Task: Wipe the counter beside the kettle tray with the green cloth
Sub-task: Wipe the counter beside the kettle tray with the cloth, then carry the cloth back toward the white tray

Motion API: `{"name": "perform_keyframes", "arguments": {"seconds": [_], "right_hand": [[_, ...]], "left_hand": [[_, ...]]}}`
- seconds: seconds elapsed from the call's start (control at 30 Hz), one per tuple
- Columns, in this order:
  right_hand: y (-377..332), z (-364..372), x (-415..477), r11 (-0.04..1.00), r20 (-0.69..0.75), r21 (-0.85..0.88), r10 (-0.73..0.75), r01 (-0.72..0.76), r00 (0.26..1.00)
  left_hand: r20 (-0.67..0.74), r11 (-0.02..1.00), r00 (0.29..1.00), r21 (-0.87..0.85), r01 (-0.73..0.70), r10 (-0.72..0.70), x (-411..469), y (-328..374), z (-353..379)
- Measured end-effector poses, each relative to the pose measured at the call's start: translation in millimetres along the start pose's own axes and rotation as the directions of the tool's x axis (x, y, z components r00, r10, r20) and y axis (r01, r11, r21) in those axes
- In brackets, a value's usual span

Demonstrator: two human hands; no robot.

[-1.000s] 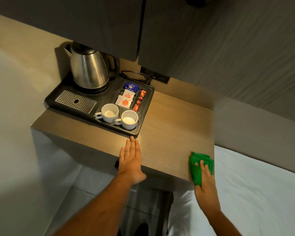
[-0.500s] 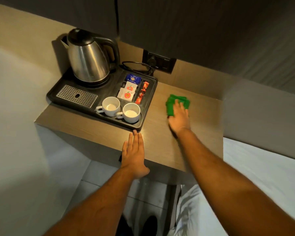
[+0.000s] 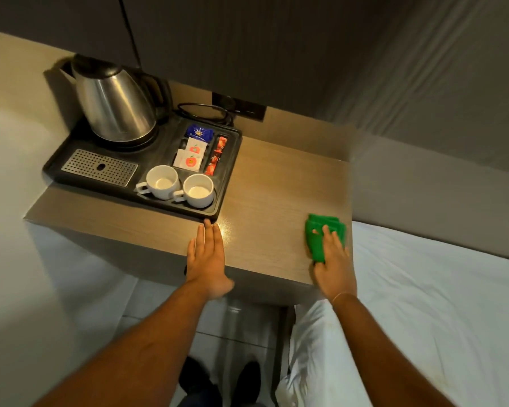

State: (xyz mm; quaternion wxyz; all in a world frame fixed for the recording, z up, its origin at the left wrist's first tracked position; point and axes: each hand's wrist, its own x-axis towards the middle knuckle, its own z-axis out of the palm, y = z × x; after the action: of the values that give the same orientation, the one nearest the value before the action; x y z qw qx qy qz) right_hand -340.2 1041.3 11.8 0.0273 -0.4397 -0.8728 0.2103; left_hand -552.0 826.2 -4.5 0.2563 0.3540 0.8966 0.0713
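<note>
A folded green cloth (image 3: 321, 232) lies on the wooden counter (image 3: 276, 183) near its front right corner. My right hand (image 3: 334, 265) presses flat on the cloth, fingers over its near part. The black kettle tray (image 3: 228, 171) fills the counter's left half and carries a steel kettle (image 3: 115, 104), two white cups (image 3: 162, 182) and several sachets (image 3: 194, 149). My left hand (image 3: 207, 257) rests flat on the counter's front edge, fingers together, fingertips just short of the tray's front right corner.
A white bed (image 3: 423, 304) runs along the counter's right side. A black cord (image 3: 206, 111) leads from the tray to a wall socket (image 3: 241, 107). Dark cabinets (image 3: 218, 39) hang overhead. My shoes (image 3: 218, 380) stand on the tiled floor below.
My right hand has drawn the cloth from the counter's back middle, beside the tray, to the front right corner. My left hand has stayed put.
</note>
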Motion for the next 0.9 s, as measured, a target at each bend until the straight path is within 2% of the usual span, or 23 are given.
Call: {"name": "perform_keyframes", "arguments": {"seconds": [0.1,0.23,0.33,0.43,0.5,0.57,0.63,0.77,0.83,0.9], "right_hand": [[3.3,-8.3,24.3,0.993,-0.030,0.012,0.119,-0.119,0.992],[-13.9,-10.7,25.5,0.980,-0.028,0.046,0.194,-0.192,0.981],[-51.7,-17.1,22.6,0.949,0.034,0.198,0.244,-0.246,0.969],[-122.2,-4.4,-0.9,0.948,0.150,0.297,0.072,-0.115,0.986],[-172.5,7.4,-29.3,0.917,0.248,0.393,-0.176,0.067,0.953],[-221.4,27.7,-61.8,0.832,0.313,0.498,-0.436,0.245,0.844],[-259.2,50.3,-96.9,0.751,0.375,0.589,-0.581,0.299,0.722],[-310.3,102.6,-190.8,0.684,0.524,0.675,-0.708,0.276,0.473],[-329.4,129.5,-249.7,0.682,0.611,0.672,-0.730,0.287,0.306],[-342.2,146.0,-308.7,0.707,0.699,0.626,-0.696,0.331,0.166]], "left_hand": [[0.001,1.000,1.000,-0.005,0.003,-0.003,-0.3,1.5,0.5],[0.066,0.999,0.997,-0.021,-0.028,0.030,-1.8,-3.2,-10.8],[0.038,0.990,0.996,-0.115,-0.079,0.084,-15.0,-12.0,-21.6],[-0.163,0.969,0.986,-0.239,-0.065,0.026,-41.3,-36.2,-29.9],[-0.304,0.941,0.943,-0.338,0.024,-0.134,-71.6,-60.0,-33.8],[-0.394,0.906,0.868,-0.402,0.132,-0.302,-117.0,-93.9,-32.5],[-0.426,0.890,0.813,-0.396,0.227,-0.397,-168.7,-121.2,-22.1],[-0.345,0.728,0.660,-0.488,0.482,-0.668,-297.4,-168.0,22.1],[-0.331,0.598,0.509,-0.570,0.563,-0.794,-376.0,-185.5,54.5],[-0.318,0.447,0.315,-0.663,0.601,-0.894,-455.3,-194.5,87.9]]}}
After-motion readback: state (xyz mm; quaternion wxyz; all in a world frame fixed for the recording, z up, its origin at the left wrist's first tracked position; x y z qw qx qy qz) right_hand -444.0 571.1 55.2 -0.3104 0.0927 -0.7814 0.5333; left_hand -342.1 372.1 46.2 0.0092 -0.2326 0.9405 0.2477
